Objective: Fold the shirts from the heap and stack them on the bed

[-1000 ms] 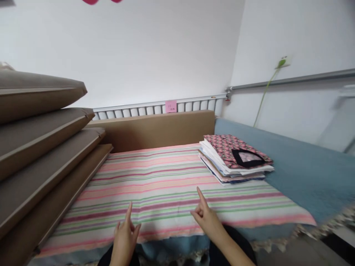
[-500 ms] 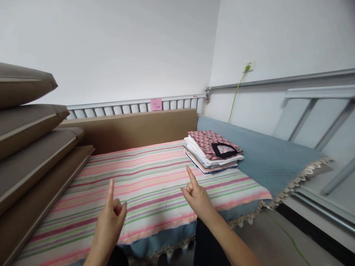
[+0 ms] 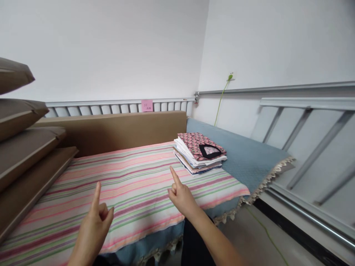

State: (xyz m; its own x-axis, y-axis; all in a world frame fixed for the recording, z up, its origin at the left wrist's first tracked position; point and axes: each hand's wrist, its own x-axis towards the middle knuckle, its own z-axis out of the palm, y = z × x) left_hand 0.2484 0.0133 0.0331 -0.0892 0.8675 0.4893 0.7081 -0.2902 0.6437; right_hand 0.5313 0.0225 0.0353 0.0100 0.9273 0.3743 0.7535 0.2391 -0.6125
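My left hand [image 3: 93, 224] is raised over the front left part of a striped cloth [image 3: 116, 177]. Its index finger points up and away, the thumb stands apart, and the other fingers are curled with nothing in them. Further right, my right hand [image 3: 180, 193] makes the same pointing shape and is empty too. It is the hand nearest to a stack of folded clothes [image 3: 198, 153], just beyond its fingertip. A pink patterned garment with a black neckline [image 3: 201, 142] lies on top of that stack, over white and darker layers.
Brown cushions [image 3: 24, 147] are piled on the left, and a long brown one [image 3: 119, 129] lies along the back. A blue lace-edged cover [image 3: 244, 159] lies under the striped cloth. Behind are a white radiator [image 3: 102, 109], a pink note [image 3: 146, 105] and a green cord [image 3: 220, 101].
The view has turned slightly right, so the cushions, cloth and clothes stack sit further left. Both hands keep their pointing shape, and nothing has been picked up.
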